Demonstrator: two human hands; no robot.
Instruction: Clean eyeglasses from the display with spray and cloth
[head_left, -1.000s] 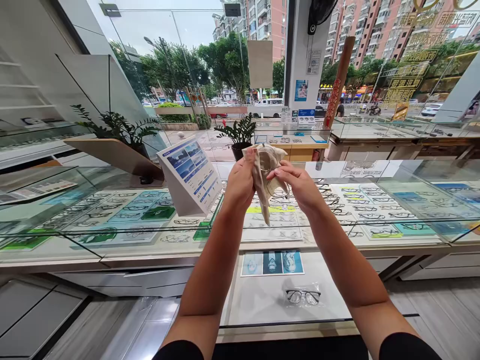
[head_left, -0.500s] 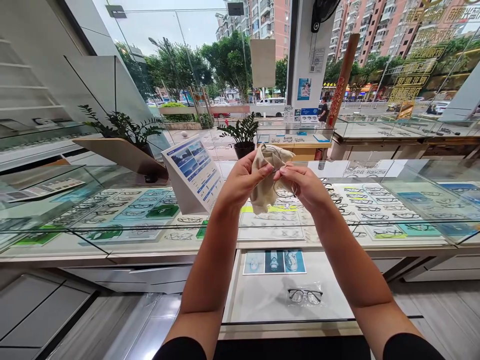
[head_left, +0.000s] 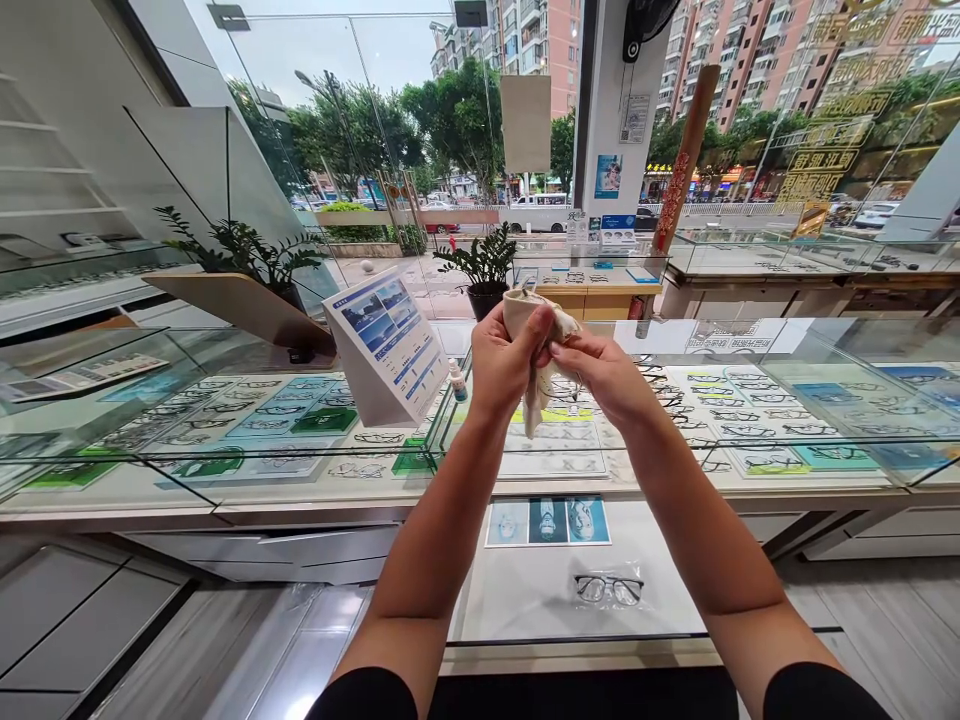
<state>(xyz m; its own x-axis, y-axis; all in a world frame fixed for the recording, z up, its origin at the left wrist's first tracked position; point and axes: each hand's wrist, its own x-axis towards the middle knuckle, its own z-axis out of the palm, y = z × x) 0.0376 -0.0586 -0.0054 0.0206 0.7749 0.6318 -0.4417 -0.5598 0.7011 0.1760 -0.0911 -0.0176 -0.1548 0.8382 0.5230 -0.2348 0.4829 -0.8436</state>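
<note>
A crumpled beige cloth [head_left: 519,312] is in my left hand [head_left: 498,368], the thumb pressed over it and a loose end hanging below. My right hand [head_left: 602,372] pinches at the cloth's right side. Thin-rimmed eyeglasses [head_left: 576,394] show in part under my right fingers; the cloth and fingers hide the rest. Both hands are close together above the glass display counter. Below them, dark-framed eyeglasses [head_left: 609,590] in clear plastic lie on a pulled-out white drawer [head_left: 525,610].
A small spray bottle [head_left: 457,382] stands left of my left hand, beside a tent-shaped calendar [head_left: 386,350]. Rows of eyeglasses [head_left: 742,405] lie inside the glass counter. A potted plant [head_left: 486,270] is behind my hands. A photo card [head_left: 549,521] lies in the drawer.
My left hand has shifted slightly right and its thumb has moved up over the cloth, which is now bunched tighter around the eyeglasses. The spray bottle has come into sight beside my left hand.
</note>
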